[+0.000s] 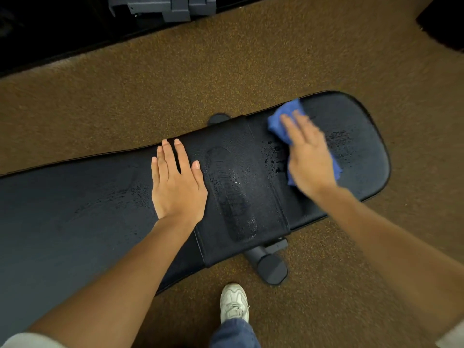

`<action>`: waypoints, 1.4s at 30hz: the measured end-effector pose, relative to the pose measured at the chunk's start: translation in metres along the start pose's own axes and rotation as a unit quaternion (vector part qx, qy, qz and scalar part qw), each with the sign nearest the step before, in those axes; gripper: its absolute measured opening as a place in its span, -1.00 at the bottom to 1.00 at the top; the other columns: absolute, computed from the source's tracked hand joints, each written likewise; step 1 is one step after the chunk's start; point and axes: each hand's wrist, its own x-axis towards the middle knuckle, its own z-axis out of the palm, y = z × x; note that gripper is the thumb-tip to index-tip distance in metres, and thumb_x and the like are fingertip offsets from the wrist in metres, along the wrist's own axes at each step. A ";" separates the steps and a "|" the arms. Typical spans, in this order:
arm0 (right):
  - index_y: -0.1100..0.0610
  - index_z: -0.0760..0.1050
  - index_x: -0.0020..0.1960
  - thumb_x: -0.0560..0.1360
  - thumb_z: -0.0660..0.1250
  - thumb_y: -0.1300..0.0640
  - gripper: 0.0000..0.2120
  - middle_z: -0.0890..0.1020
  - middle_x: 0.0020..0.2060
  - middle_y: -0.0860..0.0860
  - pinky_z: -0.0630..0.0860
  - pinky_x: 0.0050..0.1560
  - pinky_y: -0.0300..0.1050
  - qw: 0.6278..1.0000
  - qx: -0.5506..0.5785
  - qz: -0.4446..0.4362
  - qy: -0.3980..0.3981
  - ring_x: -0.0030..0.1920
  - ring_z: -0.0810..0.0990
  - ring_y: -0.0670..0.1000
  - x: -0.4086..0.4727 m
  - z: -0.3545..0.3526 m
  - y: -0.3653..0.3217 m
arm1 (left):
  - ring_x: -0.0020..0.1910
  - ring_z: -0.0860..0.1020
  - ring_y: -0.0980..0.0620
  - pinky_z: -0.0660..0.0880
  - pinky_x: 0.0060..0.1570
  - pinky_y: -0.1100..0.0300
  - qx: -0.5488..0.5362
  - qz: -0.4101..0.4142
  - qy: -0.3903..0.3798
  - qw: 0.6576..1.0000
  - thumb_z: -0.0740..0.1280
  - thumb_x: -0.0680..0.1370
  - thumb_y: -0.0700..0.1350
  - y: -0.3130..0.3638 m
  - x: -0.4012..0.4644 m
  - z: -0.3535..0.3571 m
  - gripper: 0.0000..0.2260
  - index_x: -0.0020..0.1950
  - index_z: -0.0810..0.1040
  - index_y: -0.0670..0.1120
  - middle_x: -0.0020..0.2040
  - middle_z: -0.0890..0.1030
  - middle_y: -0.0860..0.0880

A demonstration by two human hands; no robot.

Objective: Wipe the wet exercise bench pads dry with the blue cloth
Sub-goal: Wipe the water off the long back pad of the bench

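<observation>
1. The blue cloth (pixel 277 121) is judged soft, light and limp; it will bunch rather than slide unless it is pressed flat, so it is best held under a spread palm, not pinched at a corner
2. The cloth is pinned beneath the right hand (pixel 310 159), whose fingers lie straight and flat on it with nothing curled round it; blue shows past the fingertips at 11 o'clock and past the heel of the hand at 4 o'clock
3. The cloth rests on the seat pad (pixel 359 146), at the 3 o'clock end of the table, touching its wet surface
4. The left hand (pixel 175 182) is laid open, fingers straight, on the long back pad (pixel 62 209), just at 9 o'clock of the middle pad (pixel 238 184); it holds nothing and appears to steady the table
5. Droplets and streaks are seen on the middle pad and on the seat pad beside the cloth; the vinyl is judged slick while wet, so firm downward pressure is called for
6. A white shoe (pixel 234 302) stands on the brown carpet (pixel 251 59) at 6 o'clock
</observation>
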 end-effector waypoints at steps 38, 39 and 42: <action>-0.11 0.04 0.53 0.65 -0.11 -0.04 -0.55 0.15 0.53 -0.02 -0.02 0.47 0.20 0.990 -0.109 0.037 -0.080 0.53 0.09 0.07 -0.048 -0.046 0.079 | 0.53 0.04 -0.17 -0.14 0.49 0.02 -0.004 -0.007 -0.012 1.000 -0.10 0.66 0.01 0.002 -0.001 -0.002 -0.49 0.55 -0.04 -0.21 0.54 0.05 -0.25; -0.11 0.04 0.54 0.65 -0.09 -0.04 -0.55 0.13 0.54 -0.01 -0.05 0.48 0.21 0.988 -0.080 0.111 -0.066 0.54 0.04 0.07 -0.045 -0.050 0.089 | 0.52 0.05 -0.18 -0.13 0.49 0.01 -0.006 -0.005 -0.010 1.000 -0.09 0.66 0.00 0.002 -0.001 -0.002 -0.49 0.55 -0.03 -0.21 0.54 0.06 -0.25; -0.07 0.05 0.54 0.67 -0.06 0.00 -0.56 0.08 0.55 0.02 -0.09 0.50 0.17 0.957 0.027 0.290 -0.004 0.54 -0.04 0.07 -0.038 -0.051 0.092 | 0.52 0.05 -0.18 -0.13 0.49 0.02 -0.008 -0.006 -0.005 1.000 -0.09 0.66 0.00 0.001 0.000 -0.001 -0.50 0.55 -0.02 -0.21 0.54 0.07 -0.25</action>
